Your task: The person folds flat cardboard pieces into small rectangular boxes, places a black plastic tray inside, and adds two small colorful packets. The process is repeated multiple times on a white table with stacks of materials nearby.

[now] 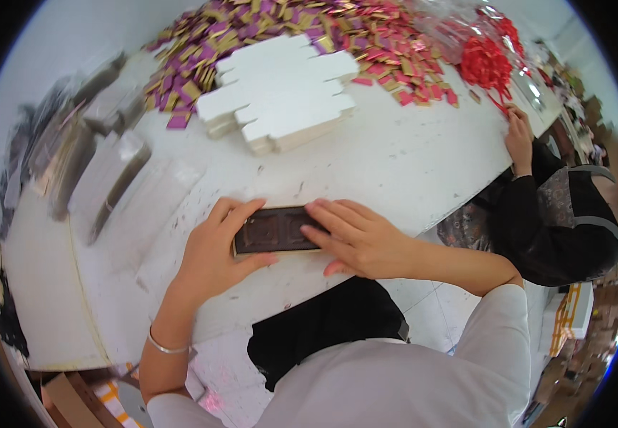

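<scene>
A long, narrow box with a dark brown tray (278,230) inside lies on the white table close to me. Square hollows show in the tray, and a thin pale rim runs along its near side. Around the left end my left hand (213,251) is closed, fingers on the far edge and thumb along the near edge. My right hand (366,241) grips the right end, its fingers laid over the top and covering that part. Beyond the hands rests a stack of flat white notched card blanks (287,85).
Many small purple, pink and gold pieces (202,53) are heaped at the back. Clear plastic sleeves (113,175) lie in stacks on the left. At the right, a co-worker's hand (519,139) holds red ribbon (486,65) by the table edge.
</scene>
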Demonstrator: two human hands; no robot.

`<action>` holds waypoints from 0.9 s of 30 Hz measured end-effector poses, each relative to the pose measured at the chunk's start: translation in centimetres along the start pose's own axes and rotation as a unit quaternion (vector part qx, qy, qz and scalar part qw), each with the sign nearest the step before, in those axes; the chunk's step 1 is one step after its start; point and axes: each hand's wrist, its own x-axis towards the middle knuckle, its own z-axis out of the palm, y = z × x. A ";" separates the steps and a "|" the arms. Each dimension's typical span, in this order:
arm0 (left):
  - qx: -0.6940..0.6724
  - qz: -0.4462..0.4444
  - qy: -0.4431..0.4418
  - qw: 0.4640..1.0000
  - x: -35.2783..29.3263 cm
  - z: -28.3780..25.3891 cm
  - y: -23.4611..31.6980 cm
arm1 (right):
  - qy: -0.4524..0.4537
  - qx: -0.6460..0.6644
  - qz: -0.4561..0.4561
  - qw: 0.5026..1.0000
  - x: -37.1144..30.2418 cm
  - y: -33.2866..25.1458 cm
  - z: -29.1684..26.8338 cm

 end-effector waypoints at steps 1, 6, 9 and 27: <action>0.004 0.001 0.018 1.000 -0.1 0.1 0.1 | 0.025 0.054 0.002 0.998 0.3 0.5 -0.5; 0.145 0.030 0.069 0.987 -0.3 1.2 -0.1 | 0.260 0.013 0.206 0.943 -1.3 8.9 -2.2; 0.257 0.034 0.035 0.965 -0.4 2.1 0.6 | 0.269 -0.011 0.377 0.886 -3.7 17.4 -3.2; 0.015 0.024 0.043 0.999 0.0 1.3 -0.1 | 0.111 -0.266 0.231 0.929 3.9 31.9 -1.8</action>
